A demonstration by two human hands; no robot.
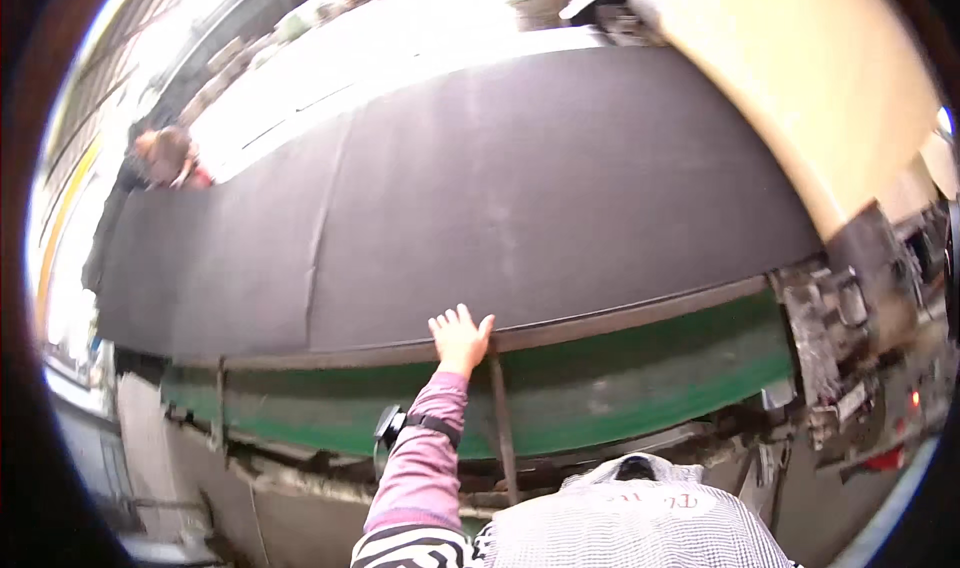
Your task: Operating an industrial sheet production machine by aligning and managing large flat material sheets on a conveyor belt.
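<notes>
My left hand [461,341] lies with its fingers spread at the near edge of a wide dark grey sheet [560,188]. The fingertips rest on the sheet's edge, and nothing is held in the hand. A crease or seam [325,238] runs across the sheet to the left of my hand. On my left forearm there is a black strap with a small dark device [390,426]. My right hand does not show in the head view.
Below the sheet runs a metal rail [640,313] above a green panel [640,378]. A large curved beige sheet [800,78] rises at the right, by machine parts [850,308]. Another person [150,168] bends at the sheet's far left end.
</notes>
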